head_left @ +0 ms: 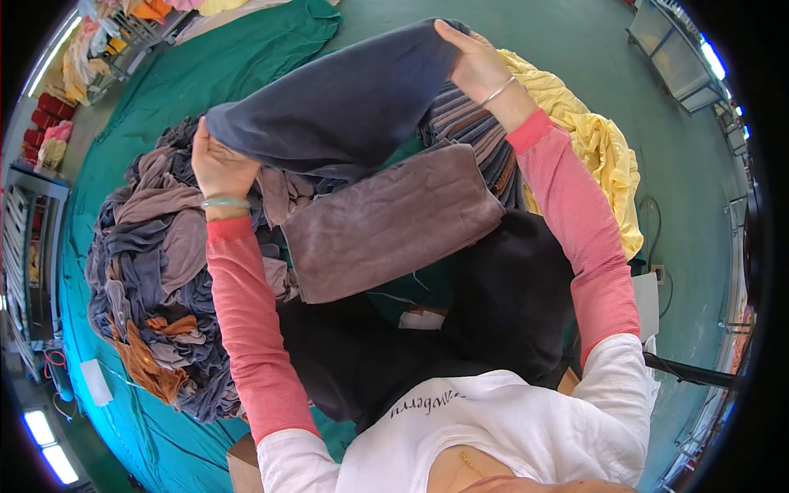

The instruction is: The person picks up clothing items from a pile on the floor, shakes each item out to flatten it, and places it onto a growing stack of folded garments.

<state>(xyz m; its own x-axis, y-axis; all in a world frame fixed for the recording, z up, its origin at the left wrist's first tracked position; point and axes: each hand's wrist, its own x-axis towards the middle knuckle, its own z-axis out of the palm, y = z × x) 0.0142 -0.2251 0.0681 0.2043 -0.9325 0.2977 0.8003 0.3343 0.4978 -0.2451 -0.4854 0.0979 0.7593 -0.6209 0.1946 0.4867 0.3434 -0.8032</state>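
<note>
A brown cardboard box (245,464) sits well below the left hand (218,164) at the elbow, a white paper label (96,382) lies on the green floor cloth down to its left, and a white tag (421,320) shows below the folded cloth between both hands.

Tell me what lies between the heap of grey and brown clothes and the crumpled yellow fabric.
In the head view, a folded mauve-brown cloth and stacked striped garments lie between the clothes heap and the yellow fabric.
</note>
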